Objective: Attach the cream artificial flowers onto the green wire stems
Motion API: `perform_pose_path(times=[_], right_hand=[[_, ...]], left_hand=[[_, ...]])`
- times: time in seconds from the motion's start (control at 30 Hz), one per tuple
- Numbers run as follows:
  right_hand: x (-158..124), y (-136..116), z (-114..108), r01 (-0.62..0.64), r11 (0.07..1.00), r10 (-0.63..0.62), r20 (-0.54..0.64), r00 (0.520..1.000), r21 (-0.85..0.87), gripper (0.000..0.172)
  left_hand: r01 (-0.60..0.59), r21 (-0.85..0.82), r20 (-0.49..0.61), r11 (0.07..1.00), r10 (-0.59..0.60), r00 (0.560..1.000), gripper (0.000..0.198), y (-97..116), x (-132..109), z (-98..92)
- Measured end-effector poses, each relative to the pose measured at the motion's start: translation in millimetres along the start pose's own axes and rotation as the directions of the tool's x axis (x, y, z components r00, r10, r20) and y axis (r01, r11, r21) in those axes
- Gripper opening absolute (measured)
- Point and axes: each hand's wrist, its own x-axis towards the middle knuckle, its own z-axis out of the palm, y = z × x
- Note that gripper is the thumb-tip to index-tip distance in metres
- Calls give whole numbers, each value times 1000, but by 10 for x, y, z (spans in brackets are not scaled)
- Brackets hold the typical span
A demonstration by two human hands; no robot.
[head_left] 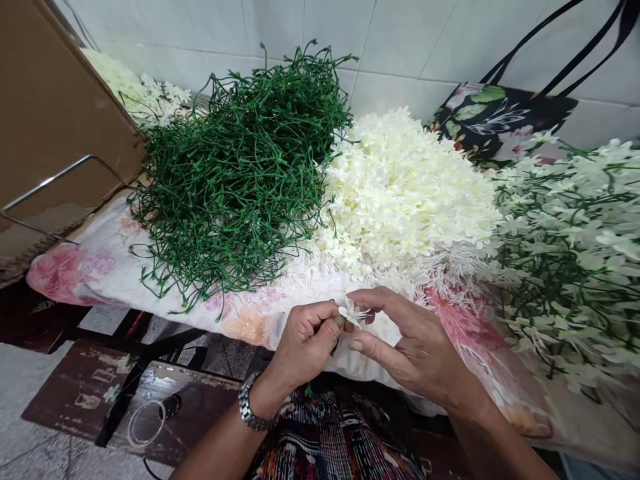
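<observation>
My left hand [311, 340], with a metal watch on its wrist, pinches a green artificial stem [333, 347] between thumb and fingers. A small white artificial flower [353, 313] with thin stamens sits at the top of that stem. My right hand [407, 340] is beside the flower, its thumb and index finger spread apart. Whether its other fingertips touch the petals is hidden. Beyond my hands lie a big heap of green stems [240, 160] and a heap of loose cream petals [405, 187]. White stamen pieces [445, 270] are scattered along the near edge of the petals.
A floral cloth [195, 307] covers the work surface. Finished-looking flower sprays [575, 260] are piled at right. A cardboard box [60, 113] stands at left beside a metal wire handle [55, 180]. Behind, a floral bag [510, 123] leans on the tiled wall [320, 27].
</observation>
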Motion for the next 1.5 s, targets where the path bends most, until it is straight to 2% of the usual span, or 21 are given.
perform_pose_path(times=[0.17,0.43,0.8,1.07,1.23,1.5], right_hand=[[8,-14,-25,7,1000,-6,-59,998,19,16],[34,47,-32,99,995,-99,15,995,-24,16],[20,103,69,220,957,-233,-47,971,-190,16],[51,81,100,166,977,-177,-70,982,-136,14],[50,49,129,101,982,-115,-79,990,-157,12],[65,36,168,108,974,-131,-102,986,-201,13]], left_hand=[[-13,-7,18,1000,13,1000,29,3,6,-3],[-137,142,44,980,132,990,25,65,19,6],[-123,148,16,981,122,992,23,51,32,19],[-138,159,17,978,137,990,26,34,49,17],[-156,241,-4,958,162,987,27,35,50,31],[-123,273,-50,954,142,989,28,31,56,64]])
